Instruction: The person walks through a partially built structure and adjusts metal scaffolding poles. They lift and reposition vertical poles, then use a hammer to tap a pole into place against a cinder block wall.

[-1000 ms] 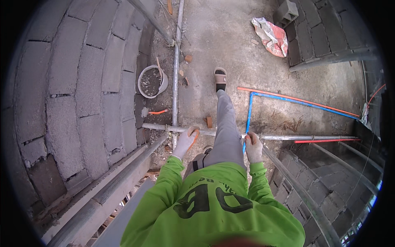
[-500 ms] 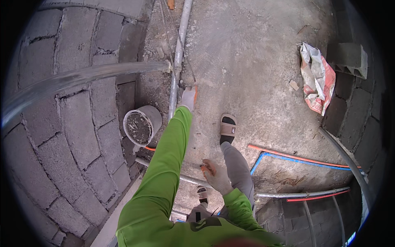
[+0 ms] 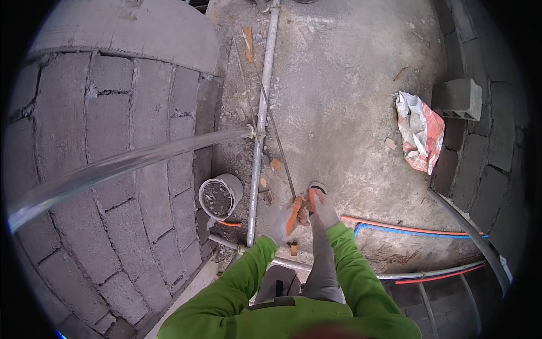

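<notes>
A thin dark metal rod slants across a grey pipe on the floor, its near end rising to my hands. My left hand, in a white glove with orange on it, is closed around that end. Close against it is my right hand, gloved the same way, with its fingers curled. What the right fingers grip is hidden between the hands. A second thin rod lies farther off, left of the pipe. My right hand covers part of my front foot.
A bucket of grey rubble stands by the block wall at left. A long grey pipe runs along the floor, joined by another pipe. At right lie a crumpled sack, a concrete block and blue tubing.
My left hand has come back from beside the pipe, bringing the rod's near end toward me. My right hand has moved up and right to meet it. The view has shifted.
</notes>
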Motion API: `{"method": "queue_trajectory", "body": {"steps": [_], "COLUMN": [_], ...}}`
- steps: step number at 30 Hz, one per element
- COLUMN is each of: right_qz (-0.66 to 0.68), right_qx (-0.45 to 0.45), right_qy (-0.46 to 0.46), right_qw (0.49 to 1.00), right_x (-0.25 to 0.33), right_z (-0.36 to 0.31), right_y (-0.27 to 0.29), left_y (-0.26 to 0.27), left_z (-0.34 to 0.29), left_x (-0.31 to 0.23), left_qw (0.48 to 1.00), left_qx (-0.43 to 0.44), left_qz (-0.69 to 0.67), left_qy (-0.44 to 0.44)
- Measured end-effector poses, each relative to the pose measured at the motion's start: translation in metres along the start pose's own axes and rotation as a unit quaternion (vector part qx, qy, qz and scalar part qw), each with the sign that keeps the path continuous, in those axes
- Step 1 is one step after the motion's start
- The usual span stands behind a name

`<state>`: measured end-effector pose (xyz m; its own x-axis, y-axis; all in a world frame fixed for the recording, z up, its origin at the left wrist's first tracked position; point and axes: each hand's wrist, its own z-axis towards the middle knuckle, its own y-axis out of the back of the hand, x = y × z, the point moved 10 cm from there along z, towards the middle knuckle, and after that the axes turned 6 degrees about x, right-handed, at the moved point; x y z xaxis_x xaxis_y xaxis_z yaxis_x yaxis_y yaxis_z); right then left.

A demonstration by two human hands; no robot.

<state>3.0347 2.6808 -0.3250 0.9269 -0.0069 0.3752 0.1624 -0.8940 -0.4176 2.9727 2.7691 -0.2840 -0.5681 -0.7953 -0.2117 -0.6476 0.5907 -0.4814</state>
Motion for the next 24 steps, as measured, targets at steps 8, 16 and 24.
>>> {"method": "queue_trajectory", "body": {"steps": [8,16,24], "right_qz": [-0.16,-0.109,-0.102], "right_qx": [-0.083,-0.19,-0.111], "right_qy": [0.018,0.086,0.108], "right_qw": [0.983,0.972,0.983], "right_x": [0.123,0.101,0.058], "right_z": [-0.091,-0.288,-0.291], "right_y": [-0.013,0.05,-0.002], "left_y": [-0.11,0.137,0.292], "left_z": [-0.176,-0.281,-0.357], "left_x": [0.086,-0.022,-0.004], "left_qw": [0.961,0.89,0.914], "left_qx": [0.192,-0.133,-0.194], "left_qz": [0.194,0.434,0.353], "left_qy": [0.035,-0.043,0.055]}}
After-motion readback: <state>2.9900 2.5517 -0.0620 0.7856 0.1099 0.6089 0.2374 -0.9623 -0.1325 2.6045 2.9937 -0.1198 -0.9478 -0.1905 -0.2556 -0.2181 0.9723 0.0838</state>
